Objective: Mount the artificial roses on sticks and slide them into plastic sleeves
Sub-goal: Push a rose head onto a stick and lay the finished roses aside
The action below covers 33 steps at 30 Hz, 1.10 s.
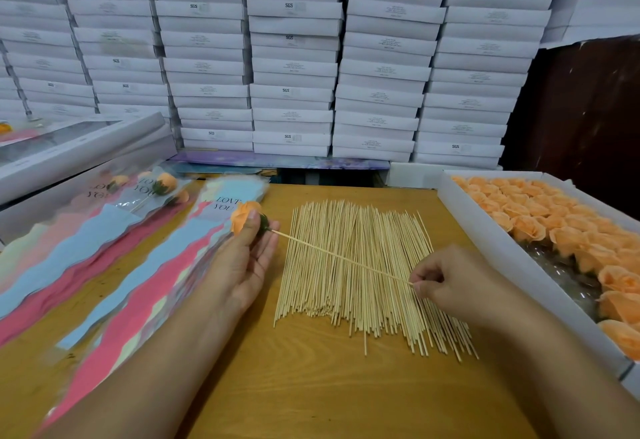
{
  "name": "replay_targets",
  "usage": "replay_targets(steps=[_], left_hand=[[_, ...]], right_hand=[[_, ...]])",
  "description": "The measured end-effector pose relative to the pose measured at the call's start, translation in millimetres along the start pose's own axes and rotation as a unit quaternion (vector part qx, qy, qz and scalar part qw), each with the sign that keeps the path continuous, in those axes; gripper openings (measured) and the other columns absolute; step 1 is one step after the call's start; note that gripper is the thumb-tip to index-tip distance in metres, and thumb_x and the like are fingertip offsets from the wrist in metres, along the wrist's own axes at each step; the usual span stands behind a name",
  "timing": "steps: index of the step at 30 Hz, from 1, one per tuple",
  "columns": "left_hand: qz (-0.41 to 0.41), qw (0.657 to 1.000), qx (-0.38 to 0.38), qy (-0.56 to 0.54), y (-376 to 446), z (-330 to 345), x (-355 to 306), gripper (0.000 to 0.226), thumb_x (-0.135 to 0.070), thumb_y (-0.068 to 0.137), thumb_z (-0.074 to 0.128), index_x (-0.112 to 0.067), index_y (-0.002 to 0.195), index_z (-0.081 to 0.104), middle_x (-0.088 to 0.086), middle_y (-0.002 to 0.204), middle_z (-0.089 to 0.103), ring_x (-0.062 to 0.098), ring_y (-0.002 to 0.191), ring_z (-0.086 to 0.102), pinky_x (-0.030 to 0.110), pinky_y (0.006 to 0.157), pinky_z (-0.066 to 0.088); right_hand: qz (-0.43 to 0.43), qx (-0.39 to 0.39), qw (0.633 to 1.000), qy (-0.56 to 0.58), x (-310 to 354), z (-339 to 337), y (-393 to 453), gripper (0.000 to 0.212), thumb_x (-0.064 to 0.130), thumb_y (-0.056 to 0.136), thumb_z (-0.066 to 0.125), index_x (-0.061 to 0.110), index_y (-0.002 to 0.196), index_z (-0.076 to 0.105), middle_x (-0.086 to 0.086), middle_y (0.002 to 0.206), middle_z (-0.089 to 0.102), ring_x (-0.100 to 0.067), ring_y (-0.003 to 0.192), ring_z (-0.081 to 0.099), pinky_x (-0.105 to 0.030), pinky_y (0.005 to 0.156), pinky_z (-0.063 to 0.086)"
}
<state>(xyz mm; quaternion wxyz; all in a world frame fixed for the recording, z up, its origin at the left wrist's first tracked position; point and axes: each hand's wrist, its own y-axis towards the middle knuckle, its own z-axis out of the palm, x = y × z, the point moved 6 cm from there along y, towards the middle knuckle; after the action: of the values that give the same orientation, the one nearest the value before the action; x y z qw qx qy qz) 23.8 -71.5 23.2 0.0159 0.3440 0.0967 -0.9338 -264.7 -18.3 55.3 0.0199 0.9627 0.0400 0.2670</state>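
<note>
My left hand (247, 258) holds an orange artificial rose (242, 216) with a green base between thumb and fingers, palm up. A thin wooden stick (341, 257) runs from the rose's base to my right hand (446, 282), which pinches its far end. Under the stick lies a spread pile of several wooden sticks (363, 286) on the wooden table (311, 386). Plastic sleeves (138, 272) with pink, blue and pale bands and "LOVE YOU" print lie in two rows at the left. Sleeved roses (162, 184) rest on the far left row.
A white tray (512, 258) full of orange rose heads (561, 227) lines the table's right edge. Stacks of white boxes (294, 57) form a wall behind the table. A windowed white box (79, 147) sits at the back left.
</note>
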Motion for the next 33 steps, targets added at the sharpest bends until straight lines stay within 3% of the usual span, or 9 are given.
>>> replay_targets(steps=[2, 7, 13, 22, 27, 31, 33], left_hand=[[-0.001, 1.0, -0.002, -0.007, 1, -1, -2, 0.011, -0.014, 0.093, 0.064, -0.005, 0.099, 0.066, 0.009, 0.083, 0.077, 0.014, 0.07, 0.076, 0.022, 0.055, 0.059], [0.001, 1.0, -0.002, -0.021, 1, -1, -4, 0.008, -0.012, 0.097, 0.06, -0.007, 0.093, 0.066, 0.011, 0.081, 0.077, 0.017, 0.072, 0.077, 0.025, 0.056, 0.061], [0.002, 1.0, -0.008, -0.016, 0, -4, -5, 0.008, -0.012, 0.098, 0.06, -0.008, 0.095, 0.065, 0.012, 0.084, 0.077, 0.017, 0.074, 0.077, 0.026, 0.062, 0.062], [0.005, 1.0, -0.008, -0.009, 2, -5, -5, 0.007, -0.012, 0.098, 0.059, -0.007, 0.097, 0.065, 0.013, 0.083, 0.078, 0.015, 0.073, 0.077, 0.025, 0.061, 0.062], [0.001, 1.0, -0.014, -0.017, 2, -6, -4, 0.007, -0.012, 0.097, 0.06, -0.007, 0.098, 0.065, 0.013, 0.083, 0.078, 0.016, 0.074, 0.077, 0.025, 0.061, 0.062], [0.009, 0.999, -0.022, -0.023, 3, -7, -6, 0.006, -0.012, 0.097, 0.061, -0.008, 0.098, 0.065, 0.012, 0.082, 0.077, 0.016, 0.073, 0.077, 0.025, 0.06, 0.062], [0.011, 0.999, -0.025, -0.025, 3, -6, -6, 0.006, -0.013, 0.097, 0.061, -0.008, 0.099, 0.065, 0.012, 0.081, 0.077, 0.015, 0.072, 0.076, 0.024, 0.06, 0.062]], right_hand=[[-0.007, -0.002, 1.0, 0.002, 2, 3, 0, 0.026, 0.02, 0.091, 0.068, 0.029, 0.067, 0.068, 0.012, 0.062, 0.066, 0.0, 0.056, 0.058, -0.019, 0.053, 0.042], [-0.011, -0.049, 0.998, 0.043, 6, 2, -1, 0.015, 0.024, 0.092, 0.068, 0.029, 0.078, 0.064, 0.009, 0.077, 0.064, -0.005, 0.07, 0.06, -0.019, 0.056, 0.038], [-0.01, -0.076, 0.995, 0.063, 9, 0, -3, 0.019, 0.024, 0.088, 0.075, 0.028, 0.072, 0.066, 0.007, 0.072, 0.064, -0.008, 0.068, 0.059, -0.022, 0.058, 0.04], [-0.025, -0.036, 0.999, 0.001, 11, 8, -2, 0.026, 0.03, 0.099, 0.058, 0.028, 0.074, 0.067, 0.004, 0.076, 0.071, -0.017, 0.07, 0.067, -0.041, 0.069, 0.057], [-0.036, -0.04, 0.999, -0.007, 10, 10, -1, 0.033, 0.028, 0.102, 0.051, 0.028, 0.071, 0.063, 0.006, 0.073, 0.068, -0.012, 0.065, 0.061, -0.031, 0.062, 0.048], [-0.04, -0.068, 0.996, 0.037, 13, 7, -2, 0.012, 0.035, 0.095, 0.063, 0.035, 0.083, 0.061, 0.012, 0.083, 0.064, -0.002, 0.077, 0.058, -0.026, 0.064, 0.046], [-0.035, -0.092, 0.994, 0.046, 14, 4, -3, 0.015, 0.033, 0.09, 0.071, 0.036, 0.082, 0.059, 0.015, 0.085, 0.061, 0.0, 0.078, 0.057, -0.021, 0.061, 0.04]])
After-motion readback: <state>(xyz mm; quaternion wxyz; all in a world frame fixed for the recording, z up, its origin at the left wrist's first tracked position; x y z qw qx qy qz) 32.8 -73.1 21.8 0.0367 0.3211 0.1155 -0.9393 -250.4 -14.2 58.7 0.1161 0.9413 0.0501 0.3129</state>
